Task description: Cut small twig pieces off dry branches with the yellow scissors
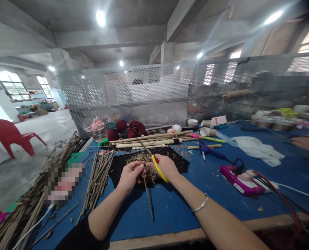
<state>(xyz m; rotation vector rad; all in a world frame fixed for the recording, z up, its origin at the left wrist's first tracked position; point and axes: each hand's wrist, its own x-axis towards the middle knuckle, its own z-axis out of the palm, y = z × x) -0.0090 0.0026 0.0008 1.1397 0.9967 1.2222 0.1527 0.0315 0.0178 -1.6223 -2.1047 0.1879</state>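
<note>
1. At the far left a red plastic chair [12, 133] stands on the concrete floor, well apart from the blue table [185, 208].
2. Along the table's left edge lies a long pile of dry sticks [21, 211]; just right of it a smaller stick bundle [98, 177] rests on the blue surface.
3. The left hand [130, 175] hovers over a black mat [118, 168], fingers curled tight around the upper end of a thin twig [148, 198]. The twig runs down from that pinch toward the near table edge, slightly tilted. The forearm comes up from the lower left, wrist bent inward.
4. On the mat, between and just behind both hands, sits a heap of small cuttings [141, 159].
5. The right hand [166, 167] is closed on yellow-handled scissors [158, 167], whose blades point up and left past the heap; how far the blades are parted cannot be told. The scissors sit just beside the twig's top. A silver bangle [200, 205] circles the right forearm, which enters from the lower right.
6. Behind the mat lie pale bamboo rods [149, 140] and dark red balls [132, 129].
7. Further right, a blue glue gun [208, 150], a pink device [241, 180] and a white cloth [255, 147] lie on the table.
8. At the right edge another person's hand [308, 143] rests above the table.
</note>
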